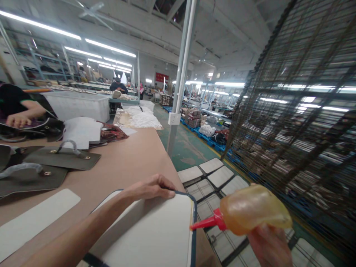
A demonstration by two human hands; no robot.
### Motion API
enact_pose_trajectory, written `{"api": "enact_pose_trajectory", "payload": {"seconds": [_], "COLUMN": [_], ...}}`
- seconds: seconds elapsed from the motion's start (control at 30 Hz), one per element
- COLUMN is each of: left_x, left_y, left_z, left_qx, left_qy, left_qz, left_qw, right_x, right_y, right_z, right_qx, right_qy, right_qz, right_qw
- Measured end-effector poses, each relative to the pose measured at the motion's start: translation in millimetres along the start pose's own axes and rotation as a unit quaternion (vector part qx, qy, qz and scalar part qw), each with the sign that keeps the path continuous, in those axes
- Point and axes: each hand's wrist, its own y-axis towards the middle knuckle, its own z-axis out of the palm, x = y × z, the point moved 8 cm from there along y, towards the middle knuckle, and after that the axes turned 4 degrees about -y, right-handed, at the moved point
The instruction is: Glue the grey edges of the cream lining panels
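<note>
A white panel with rounded corners and a dark blue raised edge (155, 226) lies in front of me at the table's right side. My left hand (155, 188) is closed on its far edge, thumb on the white face and fingers over the rim. My right hand (269, 243) grips a soft translucent bottle of amber glue (256, 209), tilted sideways with its red nozzle pointing left. The nozzle tip touches the panel's right border, where a thin yellowish line of glue runs along the inside of the edge. Part of the panel is hidden by my left forearm.
The brown-topped table (139, 159) holds grey flaps with handles (66, 157), a white strip (36, 222) and paper sheets (83, 131). At left, a co-worker's hand (19, 119) rests on a dark bag. White panels (221, 176) lie on a rack at right, beside a wire mesh (294, 111).
</note>
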Motion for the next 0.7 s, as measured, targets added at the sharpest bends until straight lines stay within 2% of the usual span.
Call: {"api": "enact_pose_trajectory", "payload": {"seconds": [0.2,0.37,0.43,0.6,0.7], "left_x": [-0.9,-3.4,-2.2,-1.5,-2.1], "left_y": [0.7,1.1,1.6,2.0,1.3], "left_z": [-4.0,-6.5,-9.1,-10.5,-11.7], "left_qx": [-0.023,-0.034,-0.042,-0.038,-0.043], "left_qy": [-0.027,-0.033,-0.037,-0.048,-0.050], "left_qz": [-0.018,-0.018,-0.023,-0.028,-0.031], "left_qw": [0.999,0.999,0.998,0.998,0.997], "right_x": [-0.8,9.7,6.0,-19.0,-25.5], "right_y": [0.4,-1.4,-2.7,-4.7,-6.5], "right_z": [5.5,14.4,9.7,-20.7,-24.4], "right_qx": [0.028,-0.015,-0.011,0.023,0.044], "right_qy": [0.019,0.027,0.033,0.006,0.007], "right_qz": [0.032,0.026,0.032,0.045,0.042], "right_qw": [0.999,0.999,0.999,0.999,0.998]}}
